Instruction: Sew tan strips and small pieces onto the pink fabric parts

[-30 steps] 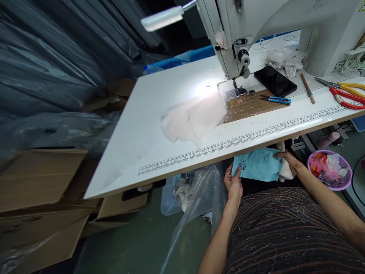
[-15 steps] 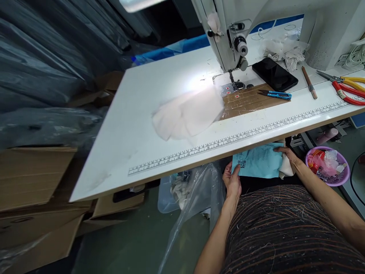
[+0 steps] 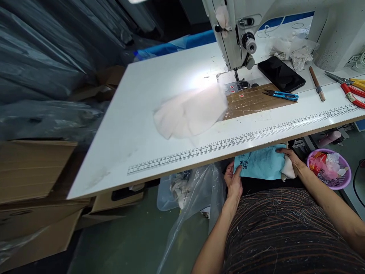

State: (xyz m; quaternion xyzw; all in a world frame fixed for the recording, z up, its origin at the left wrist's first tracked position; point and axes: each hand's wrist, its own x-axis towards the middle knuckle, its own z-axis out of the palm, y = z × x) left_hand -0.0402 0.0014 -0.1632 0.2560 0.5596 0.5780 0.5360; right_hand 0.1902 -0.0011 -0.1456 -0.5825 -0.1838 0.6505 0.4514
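Below the front edge of the white sewing table (image 3: 142,125), both hands hold a light blue printed sheet (image 3: 264,165) with a QR code over my lap. My left hand (image 3: 234,182) grips its left edge, fingers curled around it. My right hand (image 3: 288,155) rests on its right edge, against a bundle of whitish cloth (image 3: 288,171). A pale pink sheer fabric piece (image 3: 189,112) lies on the table left of the sewing machine (image 3: 236,34) needle.
On the table right of the needle lie a brown taped patch (image 3: 251,102), blue thread snips (image 3: 282,95), a black phone (image 3: 281,74), a brush (image 3: 317,83) and red and yellow scissors (image 3: 352,89). A purple basket (image 3: 329,169) of scraps, plastic bags and cardboard boxes (image 3: 34,171) stand on the floor.
The view has shifted slightly; both hands keep hold of the blue sheet under the table edge in nearly the same place.
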